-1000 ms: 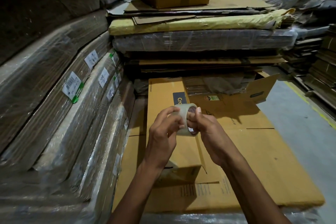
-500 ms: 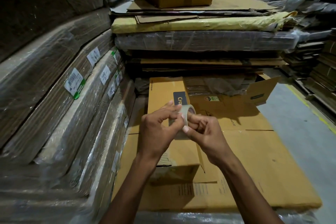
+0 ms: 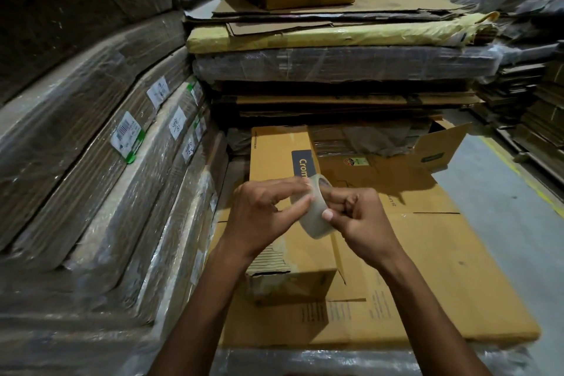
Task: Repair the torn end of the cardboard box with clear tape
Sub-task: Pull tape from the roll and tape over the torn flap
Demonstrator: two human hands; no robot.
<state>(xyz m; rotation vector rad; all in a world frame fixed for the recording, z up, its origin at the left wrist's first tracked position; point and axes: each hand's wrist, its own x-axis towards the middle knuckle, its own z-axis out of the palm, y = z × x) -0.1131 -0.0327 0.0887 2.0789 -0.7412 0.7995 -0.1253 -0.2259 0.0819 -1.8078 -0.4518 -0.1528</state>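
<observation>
Above the box [image 3: 287,256], which lies flat on a cardboard sheet [image 3: 442,278] with its torn end facing me, I hold the tape [image 3: 314,210] in my right hand [image 3: 360,223], fingers through its core, while my left hand [image 3: 262,217] pinches its outer face.

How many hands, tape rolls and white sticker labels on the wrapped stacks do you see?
Hands: 2, left hand and right hand
Tape rolls: 1, tape roll
White labels: 6, such as label
Total: 9
</observation>
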